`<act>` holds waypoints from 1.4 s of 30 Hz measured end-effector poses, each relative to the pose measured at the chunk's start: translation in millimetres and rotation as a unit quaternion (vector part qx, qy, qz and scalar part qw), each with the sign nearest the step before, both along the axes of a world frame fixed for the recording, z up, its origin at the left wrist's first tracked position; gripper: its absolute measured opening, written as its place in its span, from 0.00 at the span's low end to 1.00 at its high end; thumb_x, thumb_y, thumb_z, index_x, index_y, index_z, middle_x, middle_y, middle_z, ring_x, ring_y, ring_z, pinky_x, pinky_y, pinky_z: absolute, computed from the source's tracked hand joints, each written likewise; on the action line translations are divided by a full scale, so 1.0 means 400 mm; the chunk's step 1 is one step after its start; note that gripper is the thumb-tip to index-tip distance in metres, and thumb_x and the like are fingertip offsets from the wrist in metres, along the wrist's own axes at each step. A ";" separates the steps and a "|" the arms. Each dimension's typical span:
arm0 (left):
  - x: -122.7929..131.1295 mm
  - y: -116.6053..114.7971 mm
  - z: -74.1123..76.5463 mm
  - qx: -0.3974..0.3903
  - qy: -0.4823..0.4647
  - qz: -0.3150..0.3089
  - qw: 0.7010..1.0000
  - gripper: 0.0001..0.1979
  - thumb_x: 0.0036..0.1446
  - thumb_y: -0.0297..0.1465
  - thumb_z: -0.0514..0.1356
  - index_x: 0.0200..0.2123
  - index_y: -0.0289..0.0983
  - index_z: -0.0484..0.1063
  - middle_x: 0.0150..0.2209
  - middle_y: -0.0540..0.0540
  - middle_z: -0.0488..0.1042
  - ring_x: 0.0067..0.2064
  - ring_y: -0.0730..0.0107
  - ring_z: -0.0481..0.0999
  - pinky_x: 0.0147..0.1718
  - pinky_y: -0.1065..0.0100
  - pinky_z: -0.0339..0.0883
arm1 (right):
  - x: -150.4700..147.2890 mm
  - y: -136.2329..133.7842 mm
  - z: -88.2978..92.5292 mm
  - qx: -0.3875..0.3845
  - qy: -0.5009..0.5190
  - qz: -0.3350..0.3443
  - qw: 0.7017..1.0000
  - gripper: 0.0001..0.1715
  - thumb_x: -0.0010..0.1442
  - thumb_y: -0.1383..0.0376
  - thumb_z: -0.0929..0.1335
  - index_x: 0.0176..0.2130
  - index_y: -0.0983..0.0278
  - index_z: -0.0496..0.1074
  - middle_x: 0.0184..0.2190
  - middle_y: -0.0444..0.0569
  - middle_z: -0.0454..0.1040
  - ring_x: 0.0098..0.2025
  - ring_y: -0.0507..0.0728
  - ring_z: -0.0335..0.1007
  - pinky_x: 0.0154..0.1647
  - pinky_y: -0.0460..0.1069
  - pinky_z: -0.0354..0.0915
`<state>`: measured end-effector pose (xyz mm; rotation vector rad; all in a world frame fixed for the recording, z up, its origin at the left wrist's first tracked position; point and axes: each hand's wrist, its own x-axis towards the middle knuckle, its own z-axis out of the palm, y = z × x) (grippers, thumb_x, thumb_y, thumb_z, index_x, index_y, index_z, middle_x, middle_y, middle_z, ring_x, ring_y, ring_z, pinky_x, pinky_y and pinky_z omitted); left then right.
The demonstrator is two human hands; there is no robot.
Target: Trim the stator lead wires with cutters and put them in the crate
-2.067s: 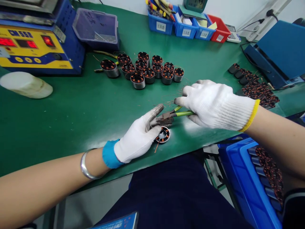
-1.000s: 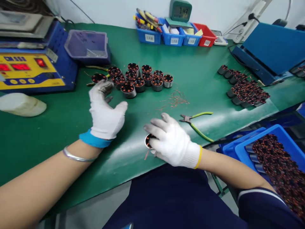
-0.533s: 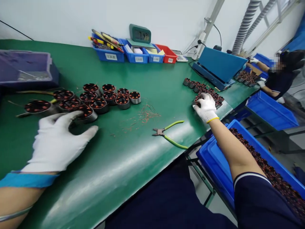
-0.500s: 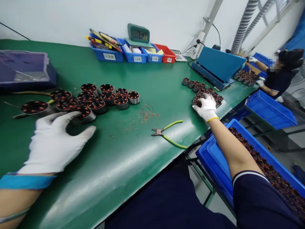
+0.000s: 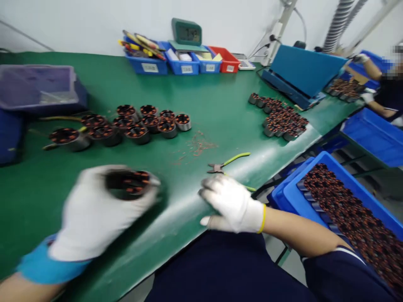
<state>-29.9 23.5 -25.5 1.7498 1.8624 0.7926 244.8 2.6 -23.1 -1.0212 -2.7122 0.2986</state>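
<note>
My gloved left hand (image 5: 94, 209) is closed around a motor stator (image 5: 138, 184), a metal ring with copper windings inside, above the green table's front part. My gloved right hand (image 5: 231, 205) hangs over the table edge with fingers apart and nothing between them. It partly covers the green-handled side cutters (image 5: 217, 168), which lie with their handles spread. Behind my left hand stands a group of stators (image 5: 137, 132). Short copper wire scraps (image 5: 200, 144) lie between that group and the cutters.
More stators (image 5: 283, 119) stand packed at the right, near a blue tilted panel (image 5: 310, 71). A blue crate (image 5: 324, 159) full of stators sits below the table edge. Small bins (image 5: 147, 65) and a clock (image 5: 187, 32) line the wall. Another person (image 5: 385, 88) works at far right.
My left hand has lifted a stator from the group and brought it nearer. My right hand has left the right-hand stators and come back beside the cutters. The view has shifted slightly.
</note>
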 end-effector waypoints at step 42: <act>0.072 -0.016 0.014 -0.078 -0.130 -0.104 0.983 0.58 0.42 0.46 0.67 0.69 0.34 0.40 0.42 0.47 0.73 0.39 0.61 0.77 0.41 0.60 0.72 | -0.200 0.127 0.044 -0.255 0.159 -0.163 0.940 0.17 0.58 0.54 0.68 0.39 0.63 0.74 0.35 0.46 0.76 0.36 0.52 0.69 0.35 0.47 0.60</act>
